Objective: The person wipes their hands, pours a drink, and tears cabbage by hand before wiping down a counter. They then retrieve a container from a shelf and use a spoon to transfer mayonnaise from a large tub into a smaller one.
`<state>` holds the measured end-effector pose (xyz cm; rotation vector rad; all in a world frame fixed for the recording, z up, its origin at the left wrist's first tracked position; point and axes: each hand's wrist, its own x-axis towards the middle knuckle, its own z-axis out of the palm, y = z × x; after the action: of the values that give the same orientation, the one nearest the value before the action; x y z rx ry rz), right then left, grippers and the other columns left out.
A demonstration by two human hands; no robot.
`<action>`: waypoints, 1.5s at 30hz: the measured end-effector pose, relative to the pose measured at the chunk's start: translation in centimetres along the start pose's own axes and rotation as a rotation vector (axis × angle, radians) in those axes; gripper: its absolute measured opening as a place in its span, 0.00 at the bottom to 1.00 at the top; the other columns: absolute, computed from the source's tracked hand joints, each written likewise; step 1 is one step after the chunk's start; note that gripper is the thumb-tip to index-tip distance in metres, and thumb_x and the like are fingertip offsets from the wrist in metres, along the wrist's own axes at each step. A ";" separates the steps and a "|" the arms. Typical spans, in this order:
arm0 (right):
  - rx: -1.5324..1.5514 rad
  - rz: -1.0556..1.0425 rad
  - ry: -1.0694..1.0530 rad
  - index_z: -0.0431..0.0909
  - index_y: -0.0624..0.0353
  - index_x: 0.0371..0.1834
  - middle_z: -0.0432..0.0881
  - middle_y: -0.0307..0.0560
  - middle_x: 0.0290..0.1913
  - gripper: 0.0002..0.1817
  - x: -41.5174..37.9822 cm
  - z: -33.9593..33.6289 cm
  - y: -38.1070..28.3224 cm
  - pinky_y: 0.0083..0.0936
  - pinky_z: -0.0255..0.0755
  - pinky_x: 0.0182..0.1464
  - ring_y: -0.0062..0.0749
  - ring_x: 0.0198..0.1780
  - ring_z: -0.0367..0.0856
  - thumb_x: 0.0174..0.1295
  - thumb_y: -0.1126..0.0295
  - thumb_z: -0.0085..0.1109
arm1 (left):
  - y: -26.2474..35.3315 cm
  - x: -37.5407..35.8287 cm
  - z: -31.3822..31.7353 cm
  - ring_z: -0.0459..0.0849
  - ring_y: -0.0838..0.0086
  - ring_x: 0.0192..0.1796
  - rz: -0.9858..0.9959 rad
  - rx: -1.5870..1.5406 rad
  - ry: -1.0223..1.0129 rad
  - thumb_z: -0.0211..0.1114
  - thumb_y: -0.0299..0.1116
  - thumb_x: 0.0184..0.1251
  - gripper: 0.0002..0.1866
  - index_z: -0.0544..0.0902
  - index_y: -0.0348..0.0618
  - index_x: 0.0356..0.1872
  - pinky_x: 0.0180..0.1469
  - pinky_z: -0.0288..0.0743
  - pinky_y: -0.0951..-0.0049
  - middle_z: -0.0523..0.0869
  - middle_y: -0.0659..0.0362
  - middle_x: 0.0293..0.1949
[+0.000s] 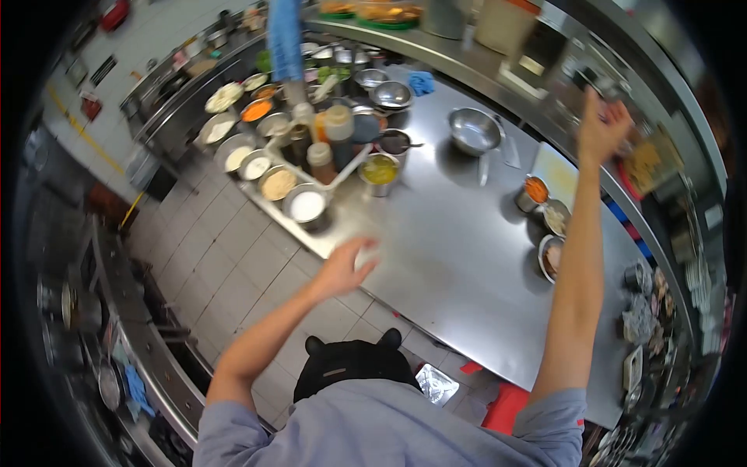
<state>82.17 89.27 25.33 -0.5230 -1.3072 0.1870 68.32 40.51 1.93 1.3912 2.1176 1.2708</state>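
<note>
My left hand (346,268) hovers at the table's near edge, just below a steel pot of white powder (308,205). Its thumb and fingers are apart, with nothing held. Higher on the right, my right hand (604,131) reaches up to the shelf among transparent containers. Its fingers look apart and slightly curled; I see nothing held, though the fingertips are blurred. Under the right forearm stand a steel pot of orange shreds (536,189), a bowl of pale pieces (556,218) and a bowl (551,258) partly hidden by the arm.
A large steel bowl (475,131) rests on the steel table (436,233), near a pot of yellow liquid (380,170). Squeeze bottles (339,123) and ingredient bowls crowd the left side. A shelf (467,62) runs along the back. A blue cloth (421,82) lies behind.
</note>
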 end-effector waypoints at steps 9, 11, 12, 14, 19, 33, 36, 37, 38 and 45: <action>0.215 0.343 -1.240 0.80 0.55 0.46 0.80 0.36 0.37 0.06 -34.3 -9.3 -22.8 0.21 0.74 0.43 0.19 0.40 0.78 0.68 0.72 0.65 | -18.6 -42.2 -0.2 0.79 0.64 0.67 -1.067 -0.617 -0.284 0.59 0.57 0.79 0.30 0.81 0.44 0.67 0.71 0.69 0.64 0.85 0.53 0.63; 0.269 0.678 -1.644 0.82 0.56 0.49 0.81 0.39 0.37 0.13 -45.9 -10.6 -25.5 0.23 0.74 0.40 0.22 0.38 0.78 0.64 0.68 0.71 | -20.3 -45.1 -2.3 0.78 0.66 0.67 -1.120 -0.636 -0.266 0.58 0.57 0.80 0.29 0.81 0.45 0.67 0.71 0.69 0.65 0.84 0.54 0.64; 0.180 0.656 -1.798 0.82 0.60 0.53 0.86 0.47 0.44 0.19 -52.7 -12.0 -25.3 0.28 0.79 0.46 0.34 0.42 0.85 0.62 0.66 0.73 | -20.2 -46.3 -3.0 0.78 0.67 0.66 -1.135 -0.602 -0.247 0.58 0.56 0.80 0.29 0.81 0.45 0.67 0.70 0.69 0.65 0.84 0.54 0.63; 0.179 0.218 -1.986 0.81 0.60 0.61 0.82 0.60 0.63 0.30 -65.7 -16.8 -23.8 0.43 0.74 0.67 0.56 0.64 0.81 0.60 0.54 0.75 | -19.8 -46.4 -4.3 0.79 0.68 0.64 -1.158 -0.531 -0.196 0.59 0.56 0.80 0.28 0.81 0.45 0.67 0.69 0.71 0.66 0.85 0.56 0.62; 0.010 0.330 -2.634 0.77 0.62 0.67 0.84 0.62 0.62 0.36 -72.2 -16.0 -31.5 0.42 0.74 0.68 0.53 0.65 0.82 0.63 0.49 0.73 | -21.2 -50.5 -6.6 0.79 0.71 0.62 -1.201 -0.734 0.004 0.57 0.50 0.83 0.23 0.82 0.42 0.63 0.68 0.70 0.71 0.85 0.58 0.59; 0.023 0.382 -2.698 0.88 0.62 0.37 0.89 0.55 0.33 0.23 -89.9 0.5 -21.2 0.40 0.81 0.44 0.42 0.36 0.89 0.56 0.49 0.69 | -30.0 -53.3 -11.5 0.87 0.67 0.46 -1.520 -0.581 0.711 0.65 0.47 0.75 0.20 0.88 0.39 0.50 0.53 0.79 0.67 0.91 0.53 0.42; 0.216 0.045 -2.756 0.89 0.63 0.40 0.90 0.54 0.33 0.19 -95.2 5.5 -20.5 0.38 0.80 0.41 0.36 0.36 0.89 0.55 0.57 0.71 | -31.1 -49.9 -16.2 0.90 0.60 0.43 -1.519 -0.354 1.051 0.65 0.45 0.72 0.18 0.87 0.37 0.44 0.49 0.81 0.62 0.91 0.47 0.39; 0.287 -0.014 -2.801 0.89 0.63 0.40 0.90 0.54 0.33 0.18 -96.4 8.4 -21.6 0.37 0.80 0.39 0.36 0.35 0.88 0.55 0.59 0.71 | -31.2 -48.3 -18.3 0.90 0.55 0.44 -1.529 -0.257 1.090 0.65 0.45 0.72 0.18 0.86 0.37 0.44 0.50 0.81 0.59 0.90 0.46 0.39; 0.347 -0.072 -2.848 0.89 0.64 0.39 0.89 0.53 0.32 0.16 -96.9 11.9 -23.3 0.37 0.80 0.37 0.36 0.34 0.88 0.56 0.61 0.70 | -31.1 -46.8 -20.3 0.89 0.54 0.45 -1.502 -0.245 1.160 0.65 0.45 0.73 0.18 0.86 0.36 0.44 0.51 0.81 0.58 0.90 0.45 0.40; 0.114 0.115 -2.969 0.85 0.62 0.47 0.87 0.48 0.36 0.11 -101.6 39.3 -39.6 0.32 0.78 0.25 0.35 0.30 0.87 0.64 0.71 0.60 | -33.9 -44.0 -27.6 0.89 0.51 0.47 -1.486 -0.129 1.579 0.64 0.43 0.75 0.17 0.86 0.36 0.45 0.52 0.80 0.57 0.90 0.44 0.40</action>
<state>11.62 22.55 -37.98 0.3557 -3.9667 1.4932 51.79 -15.54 -18.82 -1.7382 2.4105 1.5723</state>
